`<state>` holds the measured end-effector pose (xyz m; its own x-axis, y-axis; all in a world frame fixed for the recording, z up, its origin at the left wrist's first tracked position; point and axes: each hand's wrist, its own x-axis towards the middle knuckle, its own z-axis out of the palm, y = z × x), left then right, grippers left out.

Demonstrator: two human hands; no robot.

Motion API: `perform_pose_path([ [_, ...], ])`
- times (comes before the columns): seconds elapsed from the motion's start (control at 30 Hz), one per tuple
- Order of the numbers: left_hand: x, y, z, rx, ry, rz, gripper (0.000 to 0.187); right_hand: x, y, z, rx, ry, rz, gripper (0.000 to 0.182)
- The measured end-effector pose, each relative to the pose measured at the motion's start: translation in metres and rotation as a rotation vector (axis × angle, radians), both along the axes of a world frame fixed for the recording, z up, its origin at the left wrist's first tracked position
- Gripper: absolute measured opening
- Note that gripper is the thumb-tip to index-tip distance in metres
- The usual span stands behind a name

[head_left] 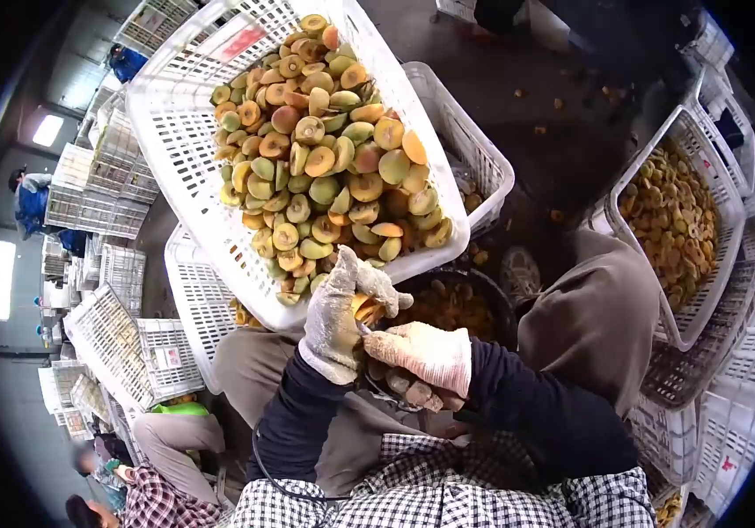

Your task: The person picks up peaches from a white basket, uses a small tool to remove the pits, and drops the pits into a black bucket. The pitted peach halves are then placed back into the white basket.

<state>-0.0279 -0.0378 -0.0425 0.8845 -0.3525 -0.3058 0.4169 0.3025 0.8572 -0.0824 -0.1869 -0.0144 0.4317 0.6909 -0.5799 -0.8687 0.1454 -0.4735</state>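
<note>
In a grey-white work glove, my left hand (pixel 335 317) is closed around an orange apricot half (pixel 365 308), partly hidden by the fingers. My right hand (pixel 421 356), in a pinkish-white glove with dirty fingertips, is closed on a small metal tool (pixel 362 328). The tool's tip touches or nearly touches the fruit; most of it is hidden in the glove. Just beyond my hands, a white plastic crate (pixel 171 132) tilts toward me, heaped with halved apricots (pixel 325 163). Beneath the hands sits a dark tub (pixel 505 308) with orange fruit pieces (pixel 452 308).
Another white crate (pixel 483 163) stands behind the heaped one. To the right, a crate (pixel 721 264) holds many fruit pieces (pixel 672 224). Stacked crates (pixel 100 172) line the left side. A person in a plaid shirt (pixel 162 493) sits at lower left. Fruit scraps lie on the dark floor (pixel 562 132).
</note>
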Motion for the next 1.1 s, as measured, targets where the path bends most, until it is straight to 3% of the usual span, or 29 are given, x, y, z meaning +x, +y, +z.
perform_pose_path([
  [0.13,0.006,0.007,-0.001,-0.480,0.420,0.029,0.046,-0.002,0.000,-0.021,0.108,-0.125,-0.008,0.034],
  [0.27,0.004,0.010,-0.007,-0.502,0.482,0.057,0.049,-0.003,-0.010,-0.012,-0.056,-0.377,0.094,0.037],
  [0.33,-0.004,0.011,-0.001,-0.518,0.501,0.144,0.051,-0.009,-0.014,-0.011,-0.196,-0.621,0.285,0.042],
  [0.37,0.000,0.015,0.000,-0.521,0.429,0.126,0.053,-0.012,-0.010,-0.003,-0.425,-0.737,0.466,0.043],
  [0.4,0.004,0.020,-0.004,-0.431,0.314,0.125,0.053,-0.025,-0.004,-0.032,-0.495,-1.002,0.399,0.040],
  [0.5,0.002,0.023,0.016,-0.380,0.265,0.153,0.046,-0.038,-0.008,-0.047,-0.916,-1.072,0.460,0.037],
  [0.53,-0.001,0.023,0.019,-0.214,0.146,0.163,0.039,-0.035,-0.010,-0.034,-1.005,-0.876,0.563,0.042],
  [0.6,-0.007,0.025,0.021,0.210,-0.088,0.123,0.017,-0.035,-0.014,-0.056,-1.114,-0.847,0.555,0.041],
  [0.67,-0.016,0.013,0.014,0.560,-0.430,-0.015,0.010,-0.035,-0.019,-0.043,-1.105,-0.818,0.516,0.041],
  [0.73,-0.013,0.005,0.017,0.242,-0.165,0.074,0.009,-0.036,-0.028,-0.040,-1.098,-0.764,0.430,0.042],
  [0.8,-0.006,0.010,0.023,0.119,0.026,0.266,0.008,-0.041,-0.039,-0.048,-1.115,-0.857,0.354,0.044],
  [0.83,-0.007,0.014,0.029,0.149,0.004,0.281,0.009,-0.039,-0.043,-0.042,-1.122,-0.744,0.356,0.044],
  [0.87,0.002,0.036,0.003,0.152,-0.172,0.211,0.011,-0.038,-0.051,-0.039,-1.134,-0.625,0.353,0.045],
  [0.93,0.003,0.069,0.024,0.468,-0.252,0.310,0.019,-0.043,-0.062,-0.052,-1.071,-0.711,0.215,0.047],
  [1.0,0.042,0.153,0.007,1.242,-0.790,0.475,0.025,-0.043,-0.066,-0.050,-1.014,-0.730,0.132,0.046],
  [1.07,0.052,0.169,0.045,1.543,-0.979,0.721,0.028,-0.040,-0.066,-0.051,-0.948,-0.697,0.068,0.043],
  [1.1,0.053,0.156,0.053,1.543,-0.985,0.719,0.028,-0.037,-0.065,-0.051,-0.883,-0.672,0.024,0.040],
])
